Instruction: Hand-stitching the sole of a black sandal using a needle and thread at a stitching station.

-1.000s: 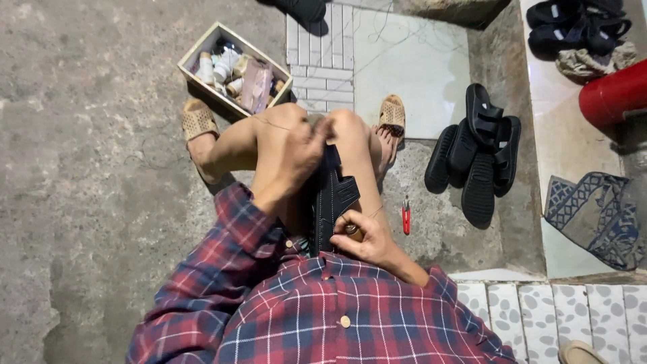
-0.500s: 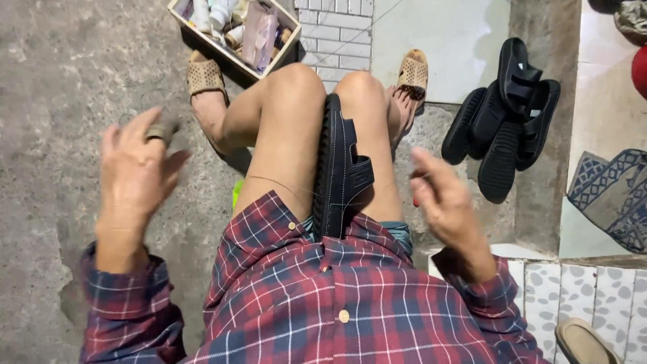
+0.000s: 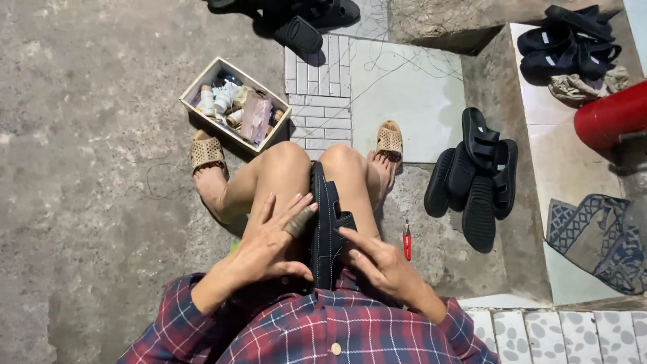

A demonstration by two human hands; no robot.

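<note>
A black sandal [image 3: 328,229] with white stitching stands on edge, clamped between my two knees. My left hand [image 3: 273,243] lies open on my left thigh, fingers spread, its fingertips touching the sandal's left side. One of its fingers wears a tan wrap. My right hand [image 3: 381,263] rests against the sandal's right side with the index finger stretched along the strap. Neither hand grips anything. I sit in a red and blue plaid shirt, with woven tan slippers on my feet.
A small wooden box [image 3: 234,111] of spools and tools sits ahead on the concrete. Red-handled snips [image 3: 407,240] lie by my right thigh. A pile of black sandals [image 3: 475,178] is to the right. More black sandals, a rag, a red cylinder and a patterned mat are at the right.
Both hands were raised and spread wide apart half a second ago. They have come back down onto the sandal and my thigh. The camera has tilted to show more of the ground ahead.
</note>
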